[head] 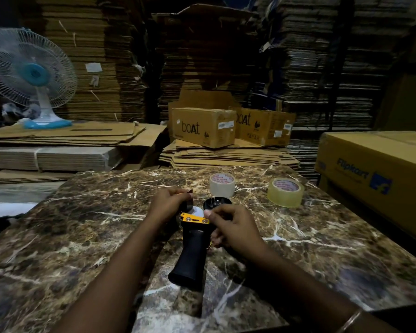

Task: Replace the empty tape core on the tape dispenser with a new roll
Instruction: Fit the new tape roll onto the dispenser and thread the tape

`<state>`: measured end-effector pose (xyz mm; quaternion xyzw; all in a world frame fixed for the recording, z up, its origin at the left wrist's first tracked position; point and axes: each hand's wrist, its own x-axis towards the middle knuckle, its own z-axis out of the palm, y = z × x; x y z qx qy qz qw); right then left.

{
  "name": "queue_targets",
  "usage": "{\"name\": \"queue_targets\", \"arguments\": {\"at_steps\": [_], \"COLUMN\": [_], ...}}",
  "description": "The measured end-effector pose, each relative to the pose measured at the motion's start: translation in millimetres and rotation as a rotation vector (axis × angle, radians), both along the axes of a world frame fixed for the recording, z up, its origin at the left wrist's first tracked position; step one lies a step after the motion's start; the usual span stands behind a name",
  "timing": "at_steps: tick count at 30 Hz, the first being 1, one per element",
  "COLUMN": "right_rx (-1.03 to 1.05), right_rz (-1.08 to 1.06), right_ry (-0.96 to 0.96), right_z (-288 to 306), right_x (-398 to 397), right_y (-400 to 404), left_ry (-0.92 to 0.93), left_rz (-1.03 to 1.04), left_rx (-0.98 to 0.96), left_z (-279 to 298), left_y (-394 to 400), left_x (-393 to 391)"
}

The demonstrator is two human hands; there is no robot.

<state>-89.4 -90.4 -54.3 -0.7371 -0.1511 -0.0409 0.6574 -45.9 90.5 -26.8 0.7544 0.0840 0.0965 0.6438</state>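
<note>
Head view of a tape dispenser (194, 239) lying on a brown marble-patterned desk (82, 236) with pale veins. The dispenser has a black ribbed pistol handle whose butt end points toward the viewer, a yellow metal frame plate with two visible rivets or screws across its top, and a black round spool hub (217, 203) at the far end. A small white roller or disc shows just beside the yellow plate; its exact nature cannot be told. The hub carries no full roll; whether a bare core sits on it cannot be told.

The left hand (169, 204) holds the far-left part of the dispenser head, fingers curled around a dark flap or blade guard there. The right hand (233, 228) rests against the right side of the frame, thumb on the yellow plate's edge and fingers (216, 239) bent around the body below the hub; both hands are closed on the dispenser. A thin bangle (351, 320) circles the right wrist.

Two new rolls stand on the desk beyond the hands: a whitish tape roll (222, 185) near the hub, and a clear yellowish tape roll (286, 192) farther right, apart from the first. Each has a white core printed in red.

Background: a table fan (31, 75) at left, stacked flattened cardboard, two cartons marked "boAt" (203, 127), and a carton marked "Flipkart" (375, 169) at right.
</note>
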Motion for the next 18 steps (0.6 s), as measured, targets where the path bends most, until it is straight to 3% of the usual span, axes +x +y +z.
{"name": "queue_targets", "arguments": {"at_steps": [4,9,14,18], "right_rx": [-0.003,-0.258,-0.503,-0.515], "right_rz": [-0.16,-0.514,-0.895,-0.937], "right_ry": [-0.081,-0.153,-0.085,-0.036], "right_z": [9,9,-6,-10], "right_x": [18,58,82,84], "right_y": [-34,-83,-133,-147], "left_ry": [-0.065,-0.211,-0.314,-0.213], "left_rz": [0.098,0.101,-0.029,-0.162], "left_rx": [0.315,0.493,0.494,0.338], "left_z": [8,39,67,62], "left_y": [-6,-33,-94,-152], "left_x": [4,-3,-11,-4]}}
